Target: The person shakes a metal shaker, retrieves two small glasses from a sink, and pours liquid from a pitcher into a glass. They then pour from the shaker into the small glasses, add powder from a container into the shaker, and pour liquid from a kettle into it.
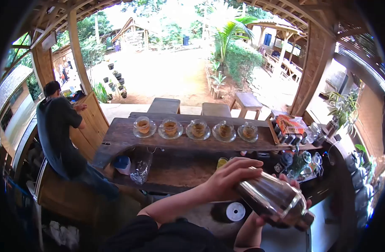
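A shiny metal cocktail shaker [270, 195] lies tilted between my two hands, its narrow capped end pointing down to the right. My left hand [231, 179] is closed over the wide end. From below and behind, my right hand [259, 219] wraps the body near the cap; some of its fingers show past the far side. Beyond the hands, several glass cups on saucers stand in a row on the wooden counter, among them a middle cup [198, 127] with amber liquid. A yellow-green item [222, 162] is partly hidden behind my left hand.
Below the raised wooden counter [171, 145] sit a crumpled clear plastic bag [141, 172] and a white-and-blue container [122, 164]. Glassware [305, 164] and a tray of small bottles [290, 132] crowd the right. A person in dark clothes [60, 126] stands at left. Stools [164, 105] line the far side.
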